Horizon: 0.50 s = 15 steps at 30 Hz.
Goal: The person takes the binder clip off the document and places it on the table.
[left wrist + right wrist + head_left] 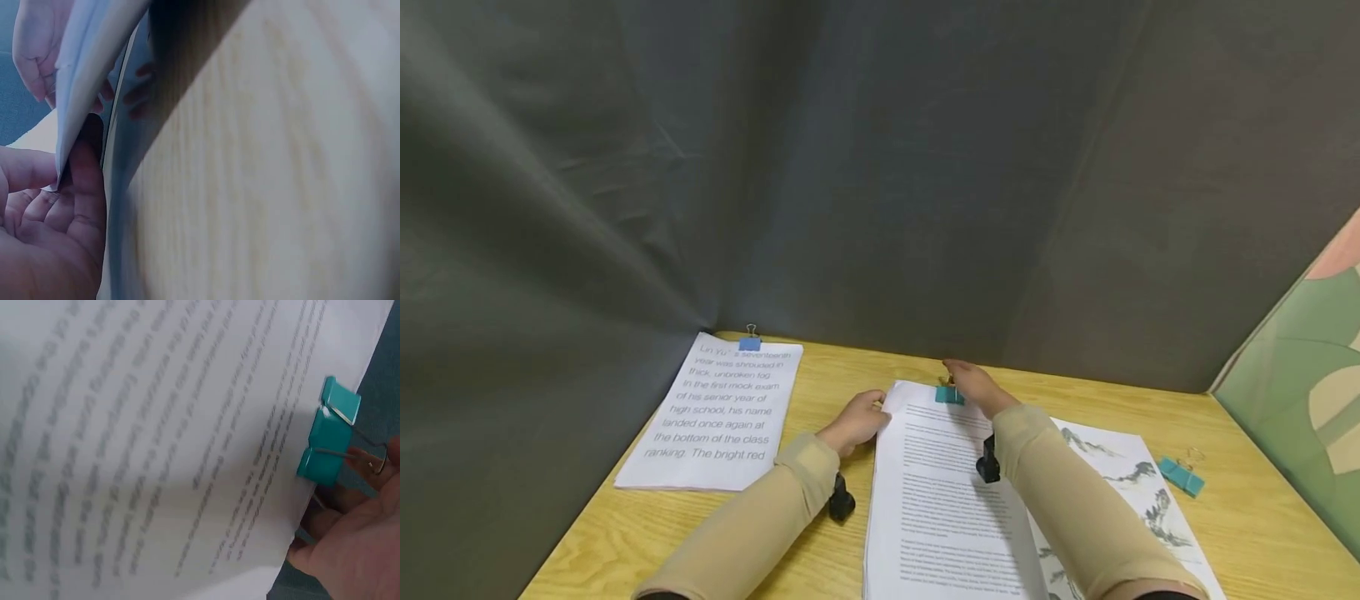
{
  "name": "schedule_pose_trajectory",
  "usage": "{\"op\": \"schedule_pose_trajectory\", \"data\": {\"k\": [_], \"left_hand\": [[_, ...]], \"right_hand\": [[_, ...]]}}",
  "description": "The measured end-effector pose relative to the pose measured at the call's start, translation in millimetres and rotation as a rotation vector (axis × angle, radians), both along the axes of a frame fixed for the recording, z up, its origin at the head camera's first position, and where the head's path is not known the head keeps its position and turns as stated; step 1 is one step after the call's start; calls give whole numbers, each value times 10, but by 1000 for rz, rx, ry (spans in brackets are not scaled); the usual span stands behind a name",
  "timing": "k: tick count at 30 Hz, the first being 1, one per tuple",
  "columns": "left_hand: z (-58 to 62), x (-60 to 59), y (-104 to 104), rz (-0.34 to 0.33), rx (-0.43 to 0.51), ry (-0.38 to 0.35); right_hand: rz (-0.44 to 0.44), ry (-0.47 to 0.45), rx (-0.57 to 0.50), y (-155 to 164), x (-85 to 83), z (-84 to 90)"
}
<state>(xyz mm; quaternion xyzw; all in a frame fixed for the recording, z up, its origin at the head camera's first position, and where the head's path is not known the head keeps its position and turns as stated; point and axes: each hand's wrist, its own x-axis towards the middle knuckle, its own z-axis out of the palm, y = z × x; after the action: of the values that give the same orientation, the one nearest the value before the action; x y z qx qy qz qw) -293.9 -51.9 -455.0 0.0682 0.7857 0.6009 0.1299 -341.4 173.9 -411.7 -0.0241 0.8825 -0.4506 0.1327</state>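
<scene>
A stack of printed pages (pixel 951 500) stands before me, a teal binder clip (pixel 950 395) on its top edge. My left hand (pixel 859 419) pinches the stack's upper left edge between thumb and fingers. In the left wrist view, the left hand's thumb (pixel 28 169) lies on one side of the sheets (pixel 103 56) and its fingers on the other. At the top edge, my right hand (pixel 979 387) has its fingers curled about the clip's wire handle. The right wrist view shows the clip (pixel 331 434) biting the paper, fingers partly hidden behind it.
Another clipped stack of large-print pages (pixel 715 417) lies at the left, with a blue binder clip (pixel 749 343). Under my right forearm lies a sheet with ink-painted mountains (pixel 1138 475). A loose teal binder clip (pixel 1182 477) is to its right. A dark curtain (pixel 880 183) hangs behind the wooden table (pixel 827 367).
</scene>
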Motion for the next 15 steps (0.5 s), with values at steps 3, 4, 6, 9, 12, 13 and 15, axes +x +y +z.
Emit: {"op": "schedule_pose_trajectory", "data": {"k": [3, 4, 6, 9, 12, 13, 15], "left_hand": [[-2, 11, 2, 1, -4, 7], [-5, 13, -1, 5, -8, 10], [-14, 14, -8, 14, -14, 12], [-27, 9, -18, 25, -20, 7], [-24, 8, -25, 23, -21, 1], [-20, 8, -25, 20, -20, -3], [-5, 9, -28, 16, -21, -5]], "right_hand": [[3, -14, 2, 45, 5, 6], [16, -17, -2, 58, 6, 11], [42, -15, -19, 89, 4, 27], [71, -19, -66, 147, -13, 49], [79, -40, -117, 206, -45, 56], [77, -50, -135, 223, -53, 59], [75, -66, -163, 246, -70, 65]]}}
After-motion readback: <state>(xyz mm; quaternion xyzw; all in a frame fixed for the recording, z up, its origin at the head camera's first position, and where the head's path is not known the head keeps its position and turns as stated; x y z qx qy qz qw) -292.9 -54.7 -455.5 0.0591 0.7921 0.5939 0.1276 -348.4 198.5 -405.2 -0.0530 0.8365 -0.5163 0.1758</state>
